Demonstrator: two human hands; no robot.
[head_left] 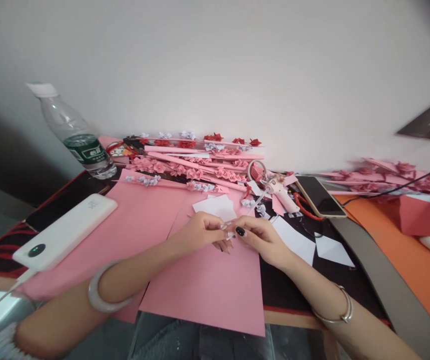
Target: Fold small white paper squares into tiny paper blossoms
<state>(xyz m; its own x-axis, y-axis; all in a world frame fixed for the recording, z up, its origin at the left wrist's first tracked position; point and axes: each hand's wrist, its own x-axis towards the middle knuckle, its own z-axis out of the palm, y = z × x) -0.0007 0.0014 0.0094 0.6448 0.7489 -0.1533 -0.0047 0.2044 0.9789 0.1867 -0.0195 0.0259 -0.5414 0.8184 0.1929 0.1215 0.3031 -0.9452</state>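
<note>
My left hand [207,230] and my right hand [260,237] meet over the pink paper sheets [207,290]. Both are closed in a pinch around a small white piece of paper [229,234], mostly hidden by the fingers. Just behind the fingertips lies a white paper sheet [217,206]. A glue gun [282,196] rests beyond my right hand, its nozzle side toward the hands. Several small white paper flowers [262,210] sit between the gun and my right hand.
Pink paper sticks with folded flowers [188,170] line the wall. A water bottle [83,140] and white power bank [66,230] stand left. A phone [322,196], white paper pieces [293,240] and orange paper [398,250] lie right. A roll of tape [256,171] is behind the gun.
</note>
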